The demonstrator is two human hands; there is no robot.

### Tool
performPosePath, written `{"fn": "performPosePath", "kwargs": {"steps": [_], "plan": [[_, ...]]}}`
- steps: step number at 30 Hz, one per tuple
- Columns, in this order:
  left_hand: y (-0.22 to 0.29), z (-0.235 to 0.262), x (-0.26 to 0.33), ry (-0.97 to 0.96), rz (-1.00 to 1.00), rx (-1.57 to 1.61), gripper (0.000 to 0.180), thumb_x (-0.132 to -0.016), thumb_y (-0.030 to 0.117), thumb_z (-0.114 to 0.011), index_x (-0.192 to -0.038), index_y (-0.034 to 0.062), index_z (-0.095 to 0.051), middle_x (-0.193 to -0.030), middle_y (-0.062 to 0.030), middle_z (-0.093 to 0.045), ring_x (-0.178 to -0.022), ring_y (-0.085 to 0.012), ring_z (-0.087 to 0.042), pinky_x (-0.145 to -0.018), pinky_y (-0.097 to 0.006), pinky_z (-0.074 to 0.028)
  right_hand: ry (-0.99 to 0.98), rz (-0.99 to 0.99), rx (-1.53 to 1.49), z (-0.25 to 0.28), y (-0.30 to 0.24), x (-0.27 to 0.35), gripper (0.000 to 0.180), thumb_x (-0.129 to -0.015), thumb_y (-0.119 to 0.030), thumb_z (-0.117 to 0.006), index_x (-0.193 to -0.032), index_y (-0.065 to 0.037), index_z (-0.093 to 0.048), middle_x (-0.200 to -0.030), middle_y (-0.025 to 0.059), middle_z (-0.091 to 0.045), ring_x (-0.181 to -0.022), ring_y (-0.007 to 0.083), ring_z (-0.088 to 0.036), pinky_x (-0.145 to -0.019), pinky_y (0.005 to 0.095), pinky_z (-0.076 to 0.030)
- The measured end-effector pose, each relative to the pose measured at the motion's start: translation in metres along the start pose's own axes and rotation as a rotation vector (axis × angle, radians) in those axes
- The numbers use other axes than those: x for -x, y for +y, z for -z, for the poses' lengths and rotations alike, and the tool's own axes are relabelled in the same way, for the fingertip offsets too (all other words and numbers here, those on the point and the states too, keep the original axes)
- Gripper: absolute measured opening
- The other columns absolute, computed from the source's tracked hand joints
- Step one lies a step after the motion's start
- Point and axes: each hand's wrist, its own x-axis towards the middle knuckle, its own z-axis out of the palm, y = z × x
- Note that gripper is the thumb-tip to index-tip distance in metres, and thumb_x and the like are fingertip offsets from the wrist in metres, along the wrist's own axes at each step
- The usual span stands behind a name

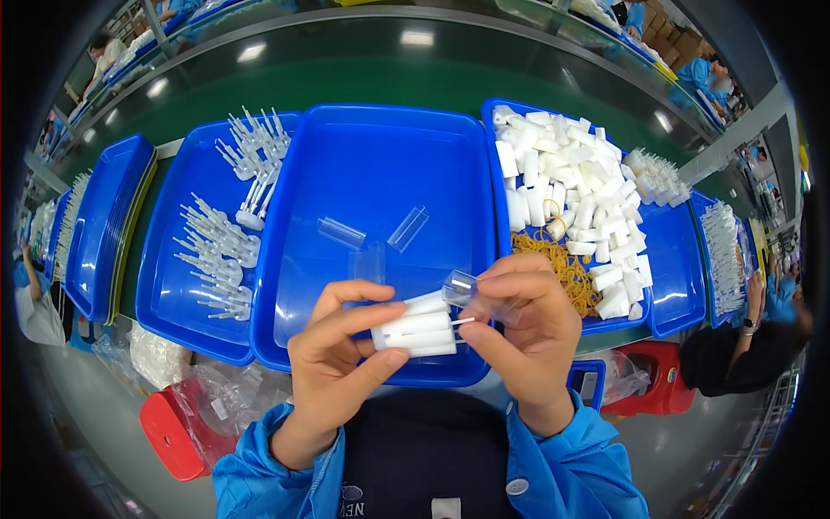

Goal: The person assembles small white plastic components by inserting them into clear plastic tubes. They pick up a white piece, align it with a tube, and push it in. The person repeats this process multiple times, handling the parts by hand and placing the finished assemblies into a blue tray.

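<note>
My left hand [333, 353] is wrapped round a bundle of white tube-like pieces [419, 336], held sideways over the front of the middle blue tray [389, 138]. Thin white stems stick out from the bundle's right end. At that end, my right hand [538, 333] pinches a clear plastic sleeve [460, 284] between thumb and fingers, its thumb close to a stem. Fingers partly hide the sleeve, so I cannot tell whether it sits on a stem. Clear sleeves lie behind the hands, one slanting left [342, 233] and one slanting right [408, 228].
A blue tray at the left holds clusters of white stemmed parts [220, 259]. At the right, another blue tray carries heaped white blocks [588, 190] and yellow rubber bands [558, 275]. Red stools [177, 432] stand below the bench on both sides. Beyond runs a green belt [372, 65].
</note>
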Motion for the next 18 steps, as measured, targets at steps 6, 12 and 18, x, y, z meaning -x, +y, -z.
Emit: {"fn": "performPosePath", "kwargs": {"steps": [6,12,18], "plan": [[-0.005,-0.005,0.002,-0.008,-0.002,0.008,0.033,-0.078,-0.013,-0.067,-0.111,-0.0071,-0.064,-0.124,-0.0175,-0.048,-0.106,-0.0269,-0.061,-0.090,-0.035,-0.056,-0.013,0.096,0.172,-0.004,0.000,-0.001,0.027,-0.075,0.010,-0.071,-0.100,0.002,-0.064,-0.101,0.0141,-0.055,-0.082,0.0138,-0.060,-0.065,0.0219,-0.050],[-0.002,-0.005,0.001,-0.002,-0.020,0.007,0.031,-0.078,-0.013,-0.068,-0.109,-0.0072,-0.065,-0.123,-0.0168,-0.049,-0.105,-0.0258,-0.062,-0.089,-0.034,-0.056,-0.074,0.136,0.134,0.004,0.000,0.001,0.018,-0.083,0.004,-0.064,-0.101,0.004,-0.065,-0.102,0.0156,-0.057,-0.081,0.0169,-0.060,-0.071,0.0265,-0.050],[-0.004,-0.002,0.000,0.015,-0.017,0.014,0.033,-0.078,-0.013,-0.068,-0.110,-0.0058,-0.065,-0.122,-0.0166,-0.050,-0.107,-0.0254,-0.061,-0.089,-0.034,-0.057,0.099,0.093,0.003,0.012,0.001,0.007,0.024,-0.085,0.003,-0.063,-0.107,0.005,-0.055,-0.102,0.0176,-0.060,-0.077,0.0126,-0.057,-0.072,0.0248,-0.046]]}}
